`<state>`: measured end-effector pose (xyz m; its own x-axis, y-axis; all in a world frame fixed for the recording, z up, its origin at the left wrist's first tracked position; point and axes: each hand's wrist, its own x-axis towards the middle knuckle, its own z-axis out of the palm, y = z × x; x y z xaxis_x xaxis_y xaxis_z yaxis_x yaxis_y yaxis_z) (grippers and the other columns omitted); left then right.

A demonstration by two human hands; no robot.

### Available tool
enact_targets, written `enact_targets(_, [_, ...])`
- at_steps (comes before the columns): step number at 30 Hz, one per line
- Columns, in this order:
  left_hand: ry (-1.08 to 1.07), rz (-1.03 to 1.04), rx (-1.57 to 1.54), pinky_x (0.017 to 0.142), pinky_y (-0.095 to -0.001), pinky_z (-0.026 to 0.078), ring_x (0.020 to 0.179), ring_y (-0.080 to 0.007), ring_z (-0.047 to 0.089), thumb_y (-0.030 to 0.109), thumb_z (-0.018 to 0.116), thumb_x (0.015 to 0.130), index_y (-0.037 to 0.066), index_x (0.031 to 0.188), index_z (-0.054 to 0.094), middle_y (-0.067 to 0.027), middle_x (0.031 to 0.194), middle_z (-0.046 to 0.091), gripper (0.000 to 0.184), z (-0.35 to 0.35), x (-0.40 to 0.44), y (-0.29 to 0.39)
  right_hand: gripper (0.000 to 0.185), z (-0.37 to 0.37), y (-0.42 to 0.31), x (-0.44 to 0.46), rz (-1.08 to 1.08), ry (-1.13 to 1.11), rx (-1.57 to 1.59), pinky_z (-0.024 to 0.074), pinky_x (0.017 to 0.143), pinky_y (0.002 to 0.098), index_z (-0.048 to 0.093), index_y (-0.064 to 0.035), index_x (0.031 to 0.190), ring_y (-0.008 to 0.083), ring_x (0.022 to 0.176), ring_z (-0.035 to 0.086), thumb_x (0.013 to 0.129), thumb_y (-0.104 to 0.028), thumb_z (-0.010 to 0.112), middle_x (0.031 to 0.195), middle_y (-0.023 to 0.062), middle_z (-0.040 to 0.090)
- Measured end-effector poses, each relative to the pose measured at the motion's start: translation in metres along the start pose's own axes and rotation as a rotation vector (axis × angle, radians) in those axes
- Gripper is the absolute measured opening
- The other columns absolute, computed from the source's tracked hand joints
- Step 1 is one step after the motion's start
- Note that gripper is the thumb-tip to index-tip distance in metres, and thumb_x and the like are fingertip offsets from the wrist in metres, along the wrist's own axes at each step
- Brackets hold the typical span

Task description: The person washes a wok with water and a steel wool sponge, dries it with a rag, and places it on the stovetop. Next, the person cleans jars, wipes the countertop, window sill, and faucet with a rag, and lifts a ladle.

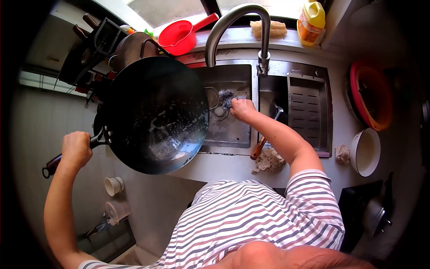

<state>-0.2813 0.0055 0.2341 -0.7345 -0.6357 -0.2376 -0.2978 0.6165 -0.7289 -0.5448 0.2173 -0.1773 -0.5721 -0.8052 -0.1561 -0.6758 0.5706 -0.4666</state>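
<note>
My left hand [76,148] is closed around the handle of a large black wok [152,98]. The wok is tilted, its wet inside facing me, with whitish suds and droplets on the lower part. It overlaps the left side of the sink [233,132]. Over the left basin, my right hand [242,109] is closed on a grey, fluffy scrubber [226,96], apart from the wok. A wooden-handled utensil [258,149] leans out of the right basin, under my right forearm; its head is only partly visible.
A curved faucet [242,10] arches over the basins. On the sill stand a red dipper [177,38], a dried loofah [271,28] and a yellow bottle [311,22]. A crumpled cloth [269,161] lies at the counter's front; a white bowl [365,152] and colored basins [370,94] stand right.
</note>
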Motion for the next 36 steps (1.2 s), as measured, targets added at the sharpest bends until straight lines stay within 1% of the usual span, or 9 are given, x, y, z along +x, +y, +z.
enact_targets(3, [-0.048,-0.021,-0.11,0.067,-0.0437,0.048,0.073,-0.0358,0.06,0.004,0.06,0.062,0.006,0.068,0.063,-0.0166,0.071,0.062,0.008,0.026,-0.009,0.004,0.031,-0.027,-0.001,-0.014,-0.074,0.096,0.022,0.05,0.068,0.0429,0.054,-0.0061,0.087,0.0339,0.078,0.063,0.082,-0.037,0.057,0.079,0.0161,0.064])
enact_targets(9, [-0.255,-0.127,-0.412,0.07,-0.042,0.048,0.079,-0.0371,0.059,0.011,0.064,0.057,0.004,0.073,0.063,-0.0183,0.076,0.062,0.017,0.069,-0.023,0.034,0.018,-0.126,0.032,0.013,0.025,0.683,-0.029,0.0518,0.059,0.0394,0.053,-0.0087,0.084,0.0299,0.069,0.064,0.086,-0.026,0.052,0.073,0.0117,0.063])
enact_targets(14, [-0.416,-0.161,-0.567,0.07,-0.0384,0.048,0.078,-0.0332,0.06,0.015,0.066,0.06,0.006,0.074,0.063,-0.0153,0.074,0.063,0.017,0.074,-0.022,0.059,0.031,-0.124,0.063,0.032,0.121,0.445,0.068,0.049,0.069,0.0442,0.064,-0.0084,0.079,0.0363,0.077,0.061,0.088,-0.034,0.049,0.079,0.0168,0.064])
enact_targets(22, [-0.542,-0.132,-0.711,0.058,-0.0327,0.049,0.053,-0.0223,0.061,0.014,0.068,0.063,0.006,0.074,0.062,-0.0094,0.059,0.06,0.016,0.076,-0.024,0.071,0.025,-0.103,0.042,-0.014,-0.027,0.481,0.163,0.0475,0.063,0.0446,0.057,-0.004,0.073,0.0384,0.07,0.058,0.087,-0.024,0.052,0.072,0.0181,0.06])
enact_targets(23, [-0.573,-0.121,-0.721,0.056,-0.0318,0.049,0.05,-0.0201,0.06,0.014,0.068,0.063,0.005,0.074,0.062,-0.0085,0.058,0.06,0.015,0.074,-0.024,0.072,0.023,-0.096,0.041,-0.011,-0.13,0.537,0.141,0.0486,0.056,0.0401,0.058,-0.0032,0.071,0.031,0.061,0.062,0.086,-0.02,0.052,0.065,0.0143,0.062])
enact_targets(25, [-0.603,-0.11,-0.735,0.055,-0.0309,0.049,0.047,-0.018,0.06,0.013,0.068,0.064,0.005,0.074,0.062,-0.0075,0.057,0.059,0.014,0.074,-0.025,0.074,0.023,-0.093,0.009,-0.015,0.048,0.292,0.884,0.0461,0.048,0.0324,0.058,-0.0042,0.071,0.0189,0.052,0.058,0.087,-0.02,0.053,0.059,0.0071,0.059])
enact_targets(27, [-0.652,-0.076,-0.732,0.056,-0.0302,0.049,0.048,-0.0175,0.06,0.014,0.068,0.065,0.006,0.074,0.062,-0.007,0.058,0.059,0.013,0.073,-0.023,0.077,0.017,-0.096,-0.023,-0.014,0.248,-0.212,1.417,0.0428,0.046,0.025,0.058,-0.0046,0.077,0.0101,0.051,0.051,0.086,-0.019,0.055,0.062,0.0026,0.055])
enact_targets(29, [-0.638,-0.064,-0.716,0.056,-0.0298,0.049,0.049,-0.0175,0.06,0.014,0.068,0.065,0.006,0.074,0.062,-0.0071,0.058,0.059,0.013,0.069,-0.023,0.079,0.014,-0.077,-0.045,0.003,0.212,-0.292,1.761,0.0428,0.045,0.0246,0.057,-0.0039,0.084,0.0111,0.05,0.05,0.085,-0.017,0.057,0.066,0.0045,0.055])
enact_targets(36, [-0.531,-0.027,-0.748,0.056,-0.0304,0.049,0.05,-0.0191,0.061,0.013,0.066,0.066,0.007,0.074,0.062,-0.0076,0.06,0.06,0.011,0.078,-0.028,0.085,0.016,-0.118,-0.086,0.042,0.095,-0.281,1.821,0.048,0.051,0.0259,0.056,-0.0038,0.093,0.0145,0.062,0.058,0.084,-0.016,0.061,0.078,0.0076,0.059])
